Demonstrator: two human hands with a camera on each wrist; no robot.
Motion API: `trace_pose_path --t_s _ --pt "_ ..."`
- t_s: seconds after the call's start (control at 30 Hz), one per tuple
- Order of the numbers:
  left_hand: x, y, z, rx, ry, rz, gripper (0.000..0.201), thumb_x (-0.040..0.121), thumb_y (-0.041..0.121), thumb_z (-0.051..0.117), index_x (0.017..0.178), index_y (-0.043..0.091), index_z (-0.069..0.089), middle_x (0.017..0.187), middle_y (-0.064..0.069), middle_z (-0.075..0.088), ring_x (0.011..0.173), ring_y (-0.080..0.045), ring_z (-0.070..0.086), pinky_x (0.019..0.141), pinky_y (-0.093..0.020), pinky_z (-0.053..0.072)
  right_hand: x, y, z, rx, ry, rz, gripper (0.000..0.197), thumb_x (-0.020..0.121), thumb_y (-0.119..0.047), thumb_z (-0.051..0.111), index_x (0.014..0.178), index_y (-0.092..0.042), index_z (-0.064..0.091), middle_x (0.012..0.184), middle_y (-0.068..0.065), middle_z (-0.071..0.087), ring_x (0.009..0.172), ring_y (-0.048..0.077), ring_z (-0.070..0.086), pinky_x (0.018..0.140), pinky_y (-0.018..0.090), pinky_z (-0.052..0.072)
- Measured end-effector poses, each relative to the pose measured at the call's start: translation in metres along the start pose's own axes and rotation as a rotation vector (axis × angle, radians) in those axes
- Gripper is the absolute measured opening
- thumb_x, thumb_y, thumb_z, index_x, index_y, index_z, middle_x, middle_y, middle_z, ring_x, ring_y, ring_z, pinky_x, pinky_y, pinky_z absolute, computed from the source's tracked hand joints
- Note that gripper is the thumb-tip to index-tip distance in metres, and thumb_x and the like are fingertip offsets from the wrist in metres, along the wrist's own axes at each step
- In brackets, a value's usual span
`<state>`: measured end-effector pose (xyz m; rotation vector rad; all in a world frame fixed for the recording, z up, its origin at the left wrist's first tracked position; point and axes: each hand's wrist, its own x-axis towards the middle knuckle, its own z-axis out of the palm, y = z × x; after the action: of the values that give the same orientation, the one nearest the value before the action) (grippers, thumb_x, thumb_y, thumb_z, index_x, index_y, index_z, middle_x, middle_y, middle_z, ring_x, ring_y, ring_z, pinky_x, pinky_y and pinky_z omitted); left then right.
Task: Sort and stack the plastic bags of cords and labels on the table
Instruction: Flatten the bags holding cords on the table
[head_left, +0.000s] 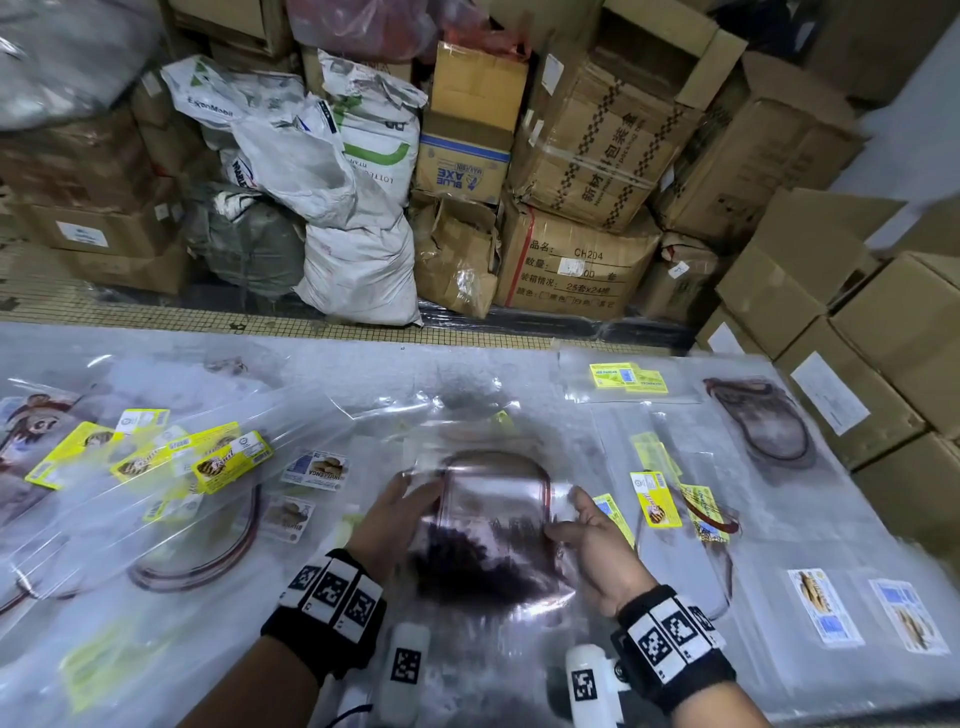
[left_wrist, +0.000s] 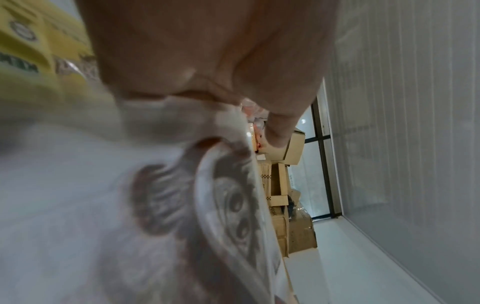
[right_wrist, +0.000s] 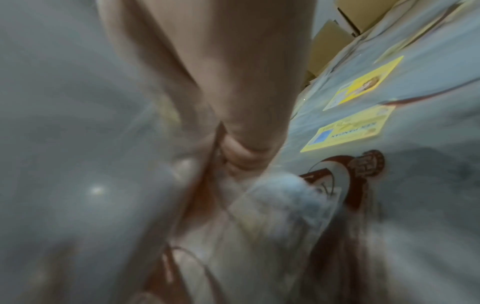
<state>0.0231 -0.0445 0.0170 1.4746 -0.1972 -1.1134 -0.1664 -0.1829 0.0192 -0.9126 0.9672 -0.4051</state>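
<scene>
One clear bag (head_left: 493, 525) held over the counter (head_left: 519, 364), left hand (head_left: 387, 522) gripped one edge, right hand (head_left: 592, 540) pinched the other, two hands in all

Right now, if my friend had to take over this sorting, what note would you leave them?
Left hand: grips the left edge of a clear plastic bag with a dark red cord loop inside.
Right hand: pinches the same bag's right edge.
The bag is held over the middle of the table.
Loose pile of yellow-labelled bags lies to the left; flat bags with yellow labels and white labels lie to the right.
Done: some bags laid out, it seems.
Left: place this bag, then sort and stack the rest.
</scene>
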Motion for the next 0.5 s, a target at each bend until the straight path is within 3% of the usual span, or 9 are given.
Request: trace_pose_path --t_s 0.03,0.1,0.17,0.23,0.3,0.37,0.4,0.47,0.5 --pt "-0.001 -0.002 -0.002 0.051 -0.01 -0.024 0.067 0.065 0.041 0.079 0.124 0.021 0.056 0.12 -0.013 0.064 0.118 -0.041 0.056 0.113 -0.056 0.031 -0.001 0.001 0.001 -0.063 0.005 0.035 0.04 0.075 0.016 0.054 0.094 -0.02 0.053 0.083 0.013 0.062 0.068 0.024 0.059 0.061 0.032 0.047" --pt "0.002 -0.009 -0.009 0.18 -0.032 -0.084 0.086 0.05 0.038 0.079 0.128 0.011 0.055 0.115 -0.021 0.065 0.108 -0.039 0.06 0.104 -0.055 0.042 -0.005 0.002 0.002 -0.206 0.059 0.097 0.029 0.071 0.011 0.053 0.078 -0.016 0.048 0.065 0.01 0.052 0.05 0.021 0.051 0.047 0.027 0.038" --pt "0.002 -0.013 -0.012 0.271 -0.033 -0.057 0.075 0.042 0.037 0.077 0.113 0.015 0.065 0.111 -0.021 0.069 0.096 -0.031 0.066 0.091 -0.044 0.052 -0.005 0.008 0.001 -0.284 0.067 0.119 0.023 0.078 0.01 0.052 0.072 -0.012 0.049 0.055 0.007 0.047 0.042 0.021 0.045 0.044 0.029 0.032" --pt "-0.004 -0.01 -0.012 0.261 -0.053 0.005 0.061 0.044 0.034 0.077 0.103 0.024 0.069 0.101 -0.005 0.075 0.1 -0.026 0.068 0.095 -0.042 0.052 -0.002 0.013 0.0 -0.28 0.073 0.07 0.021 0.086 0.009 0.054 0.074 -0.008 0.051 0.06 0.007 0.05 0.047 0.019 0.047 0.046 0.027 0.038" --pt "-0.01 -0.004 -0.013 0.143 -0.082 0.067 0.073 0.053 0.032 0.081 0.123 0.029 0.062 0.118 0.001 0.07 0.114 -0.025 0.063 0.104 -0.046 0.046 -0.005 0.011 0.005 -0.214 0.046 -0.059 0.016 0.088 0.014 0.053 0.094 0.0 0.057 0.082 0.009 0.062 0.067 0.019 0.06 0.064 0.024 0.049" --pt "-0.017 0.003 -0.013 0.015 -0.123 0.105 0.079 0.07 0.019 0.079 0.141 0.032 0.047 0.135 -0.001 0.059 0.121 -0.025 0.058 0.107 -0.049 0.043 -0.01 0.007 0.009 -0.105 0.003 -0.171 0.04 0.087 0.022 0.047 0.117 -0.004 0.056 0.099 0.009 0.07 0.077 0.016 0.068 0.072 0.024 0.056" --pt "-0.018 0.006 -0.013 0.01 -0.135 0.114 0.078 0.076 0.015 0.076 0.144 0.034 0.043 0.142 0.0 0.054 0.123 -0.025 0.057 0.108 -0.049 0.042 -0.012 0.005 0.01 -0.056 -0.007 -0.196 0.046 0.087 0.022 0.046 0.12 -0.008 0.055 0.099 0.007 0.071 0.078 0.016 0.068 0.072 0.026 0.057" --pt "-0.015 0.005 -0.015 0.101 -0.124 0.083 0.077 0.083 0.021 0.073 0.149 0.033 0.034 0.148 0.006 0.044 0.125 -0.021 0.054 0.11 -0.042 0.039 -0.011 0.008 0.01 -0.079 0.039 -0.165 0.043 0.085 0.018 0.053 0.107 -0.019 0.06 0.088 -0.003 0.072 0.077 0.016 0.064 0.072 0.029 0.052" --pt "-0.01 0.0 -0.017 0.22 -0.105 0.039 0.077 0.082 0.033 0.074 0.148 0.032 0.034 0.145 0.007 0.045 0.124 -0.021 0.054 0.109 -0.039 0.04 -0.007 0.012 0.008 -0.128 0.075 -0.124 0.04 0.081 0.014 0.057 0.097 -0.022 0.061 0.082 -0.004 0.069 0.074 0.017 0.061 0.071 0.031 0.048"
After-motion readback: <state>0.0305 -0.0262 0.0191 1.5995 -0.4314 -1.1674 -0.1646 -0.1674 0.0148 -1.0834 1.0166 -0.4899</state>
